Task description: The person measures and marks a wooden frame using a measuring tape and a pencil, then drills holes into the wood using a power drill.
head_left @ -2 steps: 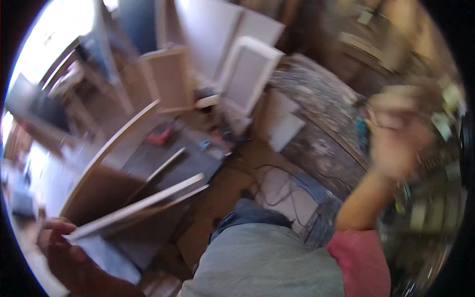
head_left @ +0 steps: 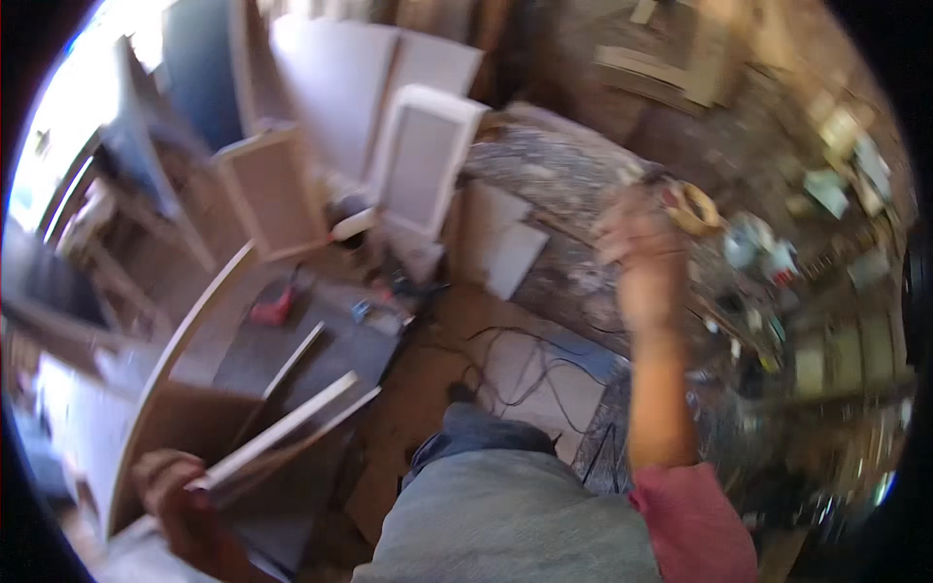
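My left hand (head_left: 170, 494), at the lower left, has its fingers closed on the near end of a pale-edged wooden panel (head_left: 282, 428). That panel slants up and away over a dark tabletop (head_left: 253, 355), beside a larger brown board with a curved-looking pale edge (head_left: 185, 330). My right hand (head_left: 643, 238) is stretched out over a worn, paint-marked workbench (head_left: 554, 160). Motion smears its fingers, so whether they hold anything is unclear. Just right of it is a yellowish tape roll (head_left: 711, 210).
A red power tool (head_left: 272, 307) lies on the dark tabletop. Framed panels, one brown (head_left: 274, 194) and one white-edged (head_left: 423, 160), lean at the back. Loose cables (head_left: 525, 374) cross the floor by my feet. Small clutter, including a pale green piece (head_left: 826, 191), lies at right.
My right hand has swung left over the workbench, and the tape roll now shows to its right. My left hand still grips the panel. The whole view has shifted with my head.
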Demonstrator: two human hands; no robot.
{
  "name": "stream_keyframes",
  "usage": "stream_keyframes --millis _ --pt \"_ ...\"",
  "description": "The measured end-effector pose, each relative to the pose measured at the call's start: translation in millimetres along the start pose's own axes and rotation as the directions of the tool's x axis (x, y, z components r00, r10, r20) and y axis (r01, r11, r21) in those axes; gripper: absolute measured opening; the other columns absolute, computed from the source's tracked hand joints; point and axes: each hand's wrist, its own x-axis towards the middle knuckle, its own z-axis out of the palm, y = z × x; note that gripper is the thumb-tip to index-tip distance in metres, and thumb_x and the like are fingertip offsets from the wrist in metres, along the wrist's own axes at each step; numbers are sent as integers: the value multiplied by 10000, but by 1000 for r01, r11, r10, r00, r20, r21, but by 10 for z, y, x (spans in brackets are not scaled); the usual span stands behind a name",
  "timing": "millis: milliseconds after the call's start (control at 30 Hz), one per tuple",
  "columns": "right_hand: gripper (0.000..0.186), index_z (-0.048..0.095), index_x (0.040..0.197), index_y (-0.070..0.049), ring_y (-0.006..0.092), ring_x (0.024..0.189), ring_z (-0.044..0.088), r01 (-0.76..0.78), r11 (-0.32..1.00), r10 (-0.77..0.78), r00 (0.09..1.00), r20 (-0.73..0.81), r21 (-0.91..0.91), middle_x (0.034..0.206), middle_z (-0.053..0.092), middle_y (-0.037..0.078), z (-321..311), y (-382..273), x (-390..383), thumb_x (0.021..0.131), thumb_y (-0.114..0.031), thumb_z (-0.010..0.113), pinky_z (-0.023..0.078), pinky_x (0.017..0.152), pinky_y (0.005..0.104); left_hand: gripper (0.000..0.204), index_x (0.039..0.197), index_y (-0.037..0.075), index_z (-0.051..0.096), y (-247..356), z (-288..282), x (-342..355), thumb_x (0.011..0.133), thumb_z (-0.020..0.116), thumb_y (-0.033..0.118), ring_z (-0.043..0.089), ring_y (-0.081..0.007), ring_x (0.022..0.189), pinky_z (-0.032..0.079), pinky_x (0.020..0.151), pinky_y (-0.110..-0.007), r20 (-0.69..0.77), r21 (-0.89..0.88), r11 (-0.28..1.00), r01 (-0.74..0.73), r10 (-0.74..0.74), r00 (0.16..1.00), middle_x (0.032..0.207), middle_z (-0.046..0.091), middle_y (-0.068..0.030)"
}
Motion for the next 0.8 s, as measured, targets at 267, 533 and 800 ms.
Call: stream_keyframes --millis 267,533,800 --pt "209 665 831 -58 108 605 550 -717 420 671 658 -342 -556 713 625 8 -2119 2770 -2943 856 -261 619 439 569 268 263 743 19 448 338 1976 -530 939 475 193 428 -136 713 366 643 -294 552 -601 505 620 -299 779 737 452 -58" --pt "258 681 909 -74 153 743 626 -557 363 679 707 -198 -747 786 674 67 -2516 3011 -1898 814 -313 660 482 687 297 421 641 12 299 145 3102 -1087 921 564 181 263 -111 579 248 484 -329 635 -239 837 492 -248 731 582 233 -47" --pt "104 679 815 -50 146 705 620 -308 639 516 852 95 -705 790 668 65 -2866 3826 29 798 -153 667 494 650 297 200 668 33 548 -583 3226 -3289 709 722 122 528 -143 582 455 575 -325 527 167 501 849 -773 353 609 575 -71"
